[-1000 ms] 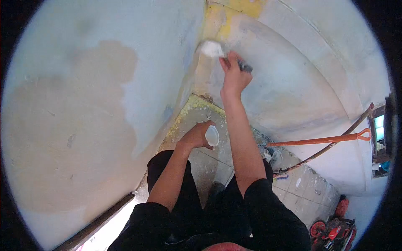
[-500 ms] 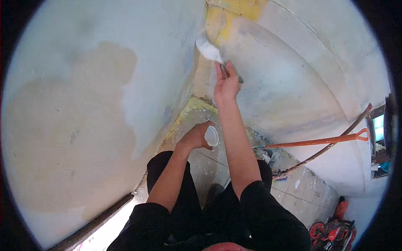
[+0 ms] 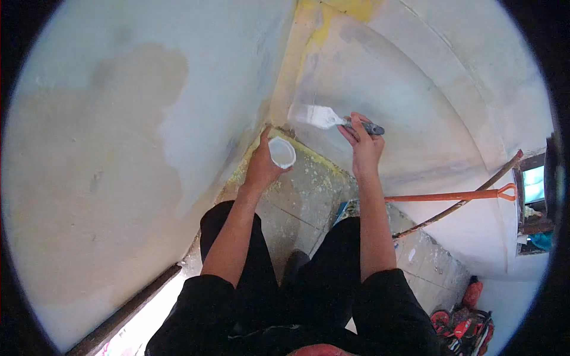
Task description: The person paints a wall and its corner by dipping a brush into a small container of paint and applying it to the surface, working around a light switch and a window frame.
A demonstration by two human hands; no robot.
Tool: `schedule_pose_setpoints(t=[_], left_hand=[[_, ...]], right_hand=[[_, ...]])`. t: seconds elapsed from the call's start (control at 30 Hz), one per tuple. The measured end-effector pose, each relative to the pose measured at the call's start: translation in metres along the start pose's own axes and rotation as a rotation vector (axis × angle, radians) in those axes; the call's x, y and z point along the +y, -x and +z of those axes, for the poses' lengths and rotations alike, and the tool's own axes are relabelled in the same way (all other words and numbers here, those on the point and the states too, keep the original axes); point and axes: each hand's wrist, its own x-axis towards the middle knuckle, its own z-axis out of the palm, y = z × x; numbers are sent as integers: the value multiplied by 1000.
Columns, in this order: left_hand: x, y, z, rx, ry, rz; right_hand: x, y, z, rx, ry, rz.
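Observation:
My right hand (image 3: 365, 145) grips the dark grey handle of a paintbrush (image 3: 323, 117), fingers closed around it. Its wide white head points left, with the bristle end close to the right-hand wall (image 3: 380, 107) near the corner. Lower and to the left, my left hand (image 3: 261, 169) is wrapped around a small white plastic cup (image 3: 291, 148). The cup's round mouth faces up toward me, and its inside looks white. The left fingers reach close to the corner where the two walls meet the floor.
The left wall (image 3: 119, 178) carries a large beige patch. Paint specks dot the tiled floor (image 3: 291, 219). An orange-handled tool (image 3: 445, 196) and a wooden stick (image 3: 460, 204) lean at the right. Red items (image 3: 460, 326) lie at lower right, below a small window (image 3: 534, 184).
My right hand has brought the paintbrush down and to the right along the wall. My left hand has moved up and slightly left with the cup.

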Motion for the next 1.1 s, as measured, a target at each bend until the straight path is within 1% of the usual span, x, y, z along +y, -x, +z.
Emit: schedule_pose_setpoints(t=[0.03,0.07,0.1,0.13,0.17,0.2,0.23,0.3,0.33,0.4,0.43,0.5,0.53,0.57,0.6,0.63,0.7,0.77,0.87,0.93,1.0,1.03,1.1], left_hand=[[3,0,0,44,12,-6],[5,1,0,37,15,-20],[9,-1,0,33,28,16],[13,-1,0,28,40,55],[18,0,0,20,37,52],[23,2,-1,32,69,105],[28,1,-1,43,100,161],[31,2,1,43,119,201],[32,2,3,53,143,241],[29,3,7,60,116,265],[29,2,8,82,92,291],[31,4,8,69,119,287],[31,4,8,71,149,277],[30,3,9,63,145,277],[29,3,10,74,122,299],[29,3,10,85,99,321],[29,3,8,88,106,338],[29,3,7,102,115,351],[29,4,6,99,81,316],[28,3,7,92,84,251],[26,1,7,89,75,245],[26,1,7,80,69,240],[25,0,9,69,57,233]], right_hand=[[-10,9,-8,-54,88,9],[-17,19,-13,-107,175,22],[-21,27,-14,-102,178,31],[-24,36,-12,-171,247,4],[-23,42,-10,-240,314,-25],[-17,46,-8,-230,312,-21],[-9,49,-5,-279,392,-63],[6,54,-4,-368,596,-173],[5,60,2,-355,593,-167],[0,71,16,-418,776,-219],[6,72,17,-403,774,-215],[24,68,15,-438,815,-316],[31,67,16,-429,813,-312],[37,66,17,-442,808,-358],[42,65,16,-455,803,-404],[43,65,17,-449,799,-400],[44,65,19,-384,767,-305],[45,63,20,-388,740,-278],[42,61,21,-376,724,-223],[41,55,17,-366,731,-200],[48,46,8,-279,609,-113],[50,43,8,-287,610,-117],[54,41,6,-216,269,131]])
